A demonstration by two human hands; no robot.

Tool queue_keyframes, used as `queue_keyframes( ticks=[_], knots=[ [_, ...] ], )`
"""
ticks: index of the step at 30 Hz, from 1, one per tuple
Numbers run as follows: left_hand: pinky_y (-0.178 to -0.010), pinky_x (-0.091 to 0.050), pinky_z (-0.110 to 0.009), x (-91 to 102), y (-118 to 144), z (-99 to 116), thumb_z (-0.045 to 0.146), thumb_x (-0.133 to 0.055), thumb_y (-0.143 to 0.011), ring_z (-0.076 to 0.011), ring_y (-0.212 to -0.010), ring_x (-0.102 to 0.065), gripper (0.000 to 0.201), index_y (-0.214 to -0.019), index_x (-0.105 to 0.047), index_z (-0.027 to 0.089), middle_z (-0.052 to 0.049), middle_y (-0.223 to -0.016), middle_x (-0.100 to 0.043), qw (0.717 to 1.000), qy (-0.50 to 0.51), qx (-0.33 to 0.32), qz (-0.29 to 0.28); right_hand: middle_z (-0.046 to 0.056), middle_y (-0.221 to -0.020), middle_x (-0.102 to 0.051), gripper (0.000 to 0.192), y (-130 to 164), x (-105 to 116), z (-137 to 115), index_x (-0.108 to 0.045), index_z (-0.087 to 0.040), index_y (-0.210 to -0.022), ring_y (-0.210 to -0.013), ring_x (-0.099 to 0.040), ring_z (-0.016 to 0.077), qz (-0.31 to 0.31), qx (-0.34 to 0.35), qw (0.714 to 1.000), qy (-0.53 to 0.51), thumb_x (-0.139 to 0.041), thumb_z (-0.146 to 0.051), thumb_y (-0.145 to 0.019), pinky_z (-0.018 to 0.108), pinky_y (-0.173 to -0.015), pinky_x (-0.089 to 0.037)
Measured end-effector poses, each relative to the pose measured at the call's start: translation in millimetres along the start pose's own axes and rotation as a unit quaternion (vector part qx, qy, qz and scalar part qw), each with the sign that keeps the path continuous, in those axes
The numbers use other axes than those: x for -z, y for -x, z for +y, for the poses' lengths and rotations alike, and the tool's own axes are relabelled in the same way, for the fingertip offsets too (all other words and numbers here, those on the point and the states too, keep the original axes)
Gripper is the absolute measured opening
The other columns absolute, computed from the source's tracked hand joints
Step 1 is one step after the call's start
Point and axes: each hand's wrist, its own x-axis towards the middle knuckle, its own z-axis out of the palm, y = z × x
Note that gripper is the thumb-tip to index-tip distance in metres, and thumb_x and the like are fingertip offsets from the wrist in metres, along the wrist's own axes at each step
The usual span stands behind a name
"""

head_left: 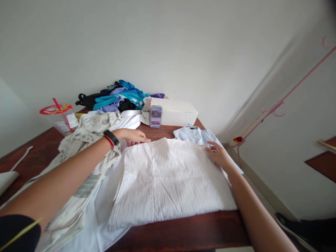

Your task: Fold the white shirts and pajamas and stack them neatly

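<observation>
A white pinstriped garment [173, 178], probably a shirt, lies folded into a broad, slightly wrinkled panel in front of me. At its far left corner, my left hand [135, 135] rests with fingers stretched along the top edge. My right hand [219, 155] touches the far right corner, its fingers apart and lightly bent. Beyond that hand, a pale blue folded garment [195, 133] shows partly from under the striped one. Left of the striped cloth lie a plain white garment [101, 213] and a cream printed garment [86, 164], partly hidden by my left arm.
A dark wooden table [183, 231] carries everything. Toward the wall are a heap of blue, purple and black clothes [123, 96], a white box [178, 112] and a small blurred packet [156, 116]. A drink cup with straw [63, 119] stands left. A pink rack [294, 87] leans right.
</observation>
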Motion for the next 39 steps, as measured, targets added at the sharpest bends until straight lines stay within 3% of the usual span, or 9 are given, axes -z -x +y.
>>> queue_keyframes(
  ticks=[2, 4, 8, 13, 19, 24, 30, 39],
  knots=[
    [-0.045, -0.039, -0.021, 15.9, 17.1, -1.6, 0.053, -0.081, -0.073, -0.0139, -0.056, -0.056, 0.049, -0.105, -0.076, 0.016, -0.004, -0.082, -0.073, 0.990, -0.022, 0.043, -0.129, 0.009, -0.099, -0.075, 0.051, -0.6, 1.2, 0.4, -0.064, -0.019, -0.134, -0.084, -0.071, 0.0231, -0.003, 0.002, 1.000, 0.008, -0.064, -0.036, -0.087, 0.037, -0.084, -0.053],
    [-0.044, -0.041, -0.022, 23.2, 36.0, -3.6, 0.051, -0.082, -0.072, -0.0163, -0.059, -0.061, 0.055, -0.116, -0.072, 0.019, -0.003, -0.085, -0.073, 0.985, -0.016, 0.060, -0.164, 0.009, -0.100, -0.076, 0.050, -1.4, 1.9, -0.2, -0.065, -0.019, -0.134, -0.082, -0.070, 0.0227, -0.002, 0.007, 1.000, 0.016, -0.064, -0.029, -0.085, 0.036, -0.082, -0.052],
    [-0.048, -0.044, -0.025, 21.3, 74.0, -9.2, 0.051, -0.081, -0.074, -0.0178, -0.054, -0.061, 0.054, -0.118, -0.067, 0.023, 0.002, -0.069, -0.064, 0.992, 0.037, 0.063, -0.104, 0.010, -0.101, -0.076, 0.048, -1.5, 2.3, -2.2, -0.069, -0.019, -0.129, -0.078, -0.069, 0.0221, 0.016, 0.007, 1.000, 0.011, -0.062, -0.020, -0.081, 0.034, -0.078, -0.051],
    [-0.051, -0.045, -0.022, 10.9, 103.2, -21.6, 0.056, -0.074, -0.082, -0.0129, -0.058, -0.058, 0.053, -0.121, -0.061, 0.023, 0.002, -0.079, -0.064, 0.986, 0.138, 0.083, -0.043, 0.007, -0.099, -0.076, 0.040, 0.4, -1.0, -5.9, -0.074, -0.023, -0.121, -0.079, -0.068, 0.0210, 0.062, 0.019, 0.998, -0.008, -0.063, -0.021, -0.083, 0.034, -0.081, -0.051],
    [-0.037, -0.029, -0.019, -13.2, 92.0, -49.7, 0.060, -0.075, -0.075, -0.0103, -0.040, -0.048, 0.059, -0.115, -0.059, 0.019, 0.007, -0.061, -0.053, 0.991, 0.088, 0.094, 0.047, 0.008, -0.099, -0.077, 0.039, 1.0, -5.9, -7.7, -0.075, -0.021, -0.119, -0.079, -0.069, 0.0218, 0.046, 0.024, 0.999, 0.012, -0.065, -0.019, -0.081, 0.034, -0.081, -0.052],
    [-0.037, -0.029, -0.021, -23.7, 87.1, -51.8, 0.061, -0.072, -0.074, -0.0122, -0.036, -0.047, 0.054, -0.105, -0.061, 0.018, 0.009, -0.052, -0.048, 0.992, 0.068, 0.070, 0.078, 0.006, -0.103, -0.078, 0.040, 1.9, 1.1, -10.3, -0.074, -0.023, -0.121, -0.076, -0.067, 0.0201, 0.073, 0.027, 0.997, 0.007, -0.067, -0.019, -0.081, 0.034, -0.083, -0.051],
    [-0.044, -0.040, -0.024, -27.9, 95.9, -46.9, 0.055, -0.070, -0.076, -0.0133, -0.041, -0.053, 0.043, -0.098, -0.064, 0.019, 0.004, -0.062, -0.058, 0.993, 0.040, 0.037, 0.108, 0.007, -0.098, -0.078, 0.036, 2.2, 2.6, -11.2, -0.076, -0.020, -0.114, -0.078, -0.067, 0.0217, 0.032, 0.009, 0.999, 0.012, -0.070, -0.017, -0.079, 0.036, -0.084, -0.051],
    [-0.045, -0.043, -0.024, -29.1, 97.4, -50.3, 0.052, -0.068, -0.077, -0.0110, -0.043, -0.055, 0.044, -0.103, -0.063, 0.017, 0.000, -0.078, -0.063, 0.988, 0.048, 0.030, 0.142, 0.008, -0.098, -0.079, 0.032, 1.4, -0.1, -4.5, -0.077, -0.020, -0.111, -0.083, -0.070, 0.0232, 0.027, 0.012, 0.999, 0.042, -0.071, -0.019, -0.079, 0.036, -0.085, -0.050]
  ],
)
